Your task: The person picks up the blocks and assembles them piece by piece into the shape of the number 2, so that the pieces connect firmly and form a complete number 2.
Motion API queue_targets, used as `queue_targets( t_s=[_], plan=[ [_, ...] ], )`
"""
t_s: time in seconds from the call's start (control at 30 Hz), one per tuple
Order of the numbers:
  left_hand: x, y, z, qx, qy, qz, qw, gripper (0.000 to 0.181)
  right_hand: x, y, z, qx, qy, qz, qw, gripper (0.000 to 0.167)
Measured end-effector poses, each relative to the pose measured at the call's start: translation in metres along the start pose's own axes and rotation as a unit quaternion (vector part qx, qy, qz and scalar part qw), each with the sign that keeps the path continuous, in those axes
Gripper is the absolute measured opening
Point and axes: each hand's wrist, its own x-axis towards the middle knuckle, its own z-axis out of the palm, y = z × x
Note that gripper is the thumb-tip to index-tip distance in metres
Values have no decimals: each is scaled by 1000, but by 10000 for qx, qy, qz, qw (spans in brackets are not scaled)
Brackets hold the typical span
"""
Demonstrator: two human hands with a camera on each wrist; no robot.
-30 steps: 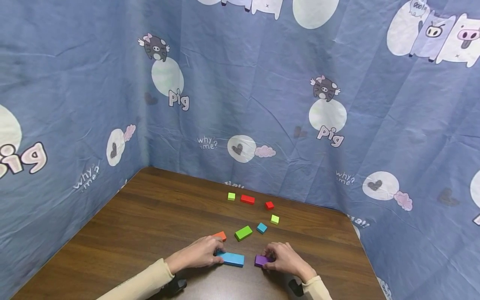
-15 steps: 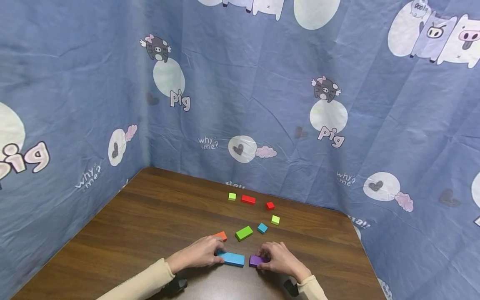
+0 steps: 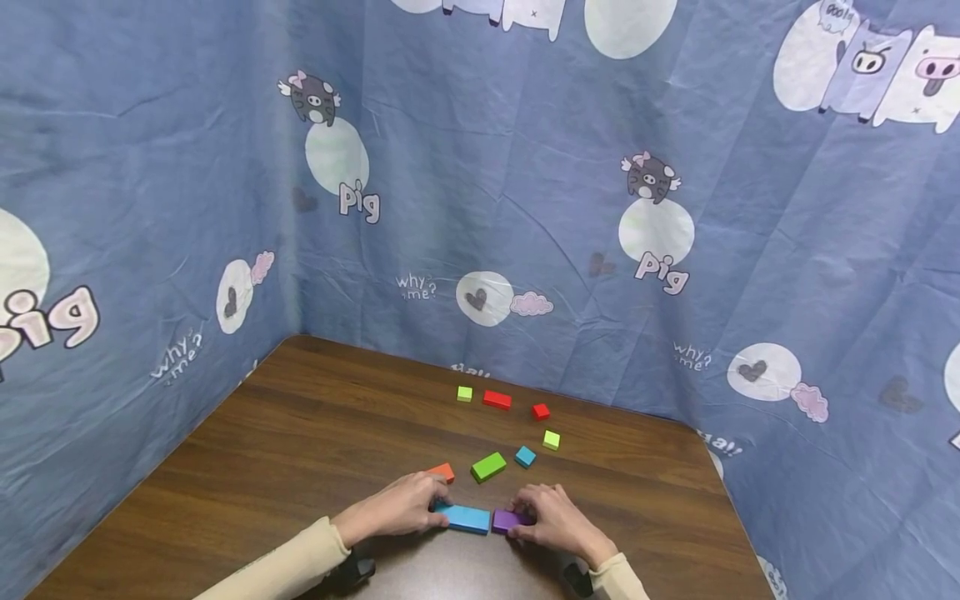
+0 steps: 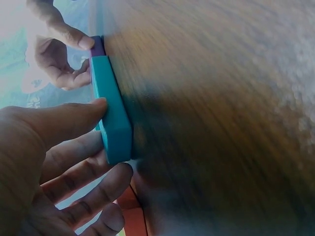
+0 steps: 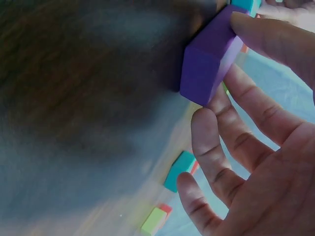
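Note:
A long blue block (image 3: 468, 519) lies flat on the wooden table, its left end pinched between the thumb and fingers of my left hand (image 3: 401, 504). To its right, my right hand (image 3: 557, 518) pinches a purple block (image 3: 506, 522) by the sides. The two blocks lie end to end in one line, with at most a sliver between them in the head view. From the left wrist, the blue block (image 4: 112, 110) hides part of the purple block (image 4: 98, 47). Behind my left fingers an orange block (image 3: 444, 472) is partly covered.
Beyond my hands lie a green block (image 3: 488, 467), a small blue cube (image 3: 525, 457), two lime cubes, one (image 3: 551, 439) nearer, a red block (image 3: 497, 400) and a small red cube (image 3: 541, 412). A patterned blue cloth (image 3: 480, 208) hangs at the table's (image 3: 300, 433) back and sides.
My right hand has slid the purple block left, closing the gap to the blue block's end. My left hand and the blue block have stayed in place.

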Motion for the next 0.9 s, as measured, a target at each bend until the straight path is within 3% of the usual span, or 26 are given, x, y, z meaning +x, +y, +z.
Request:
queue_targets(
  t_s=[0.9],
  plan=[
    [-1, -1, 2, -31, 44, -25, 10000, 22, 1, -3, 5, 29, -101, 32, 9999, 29]
  ],
)
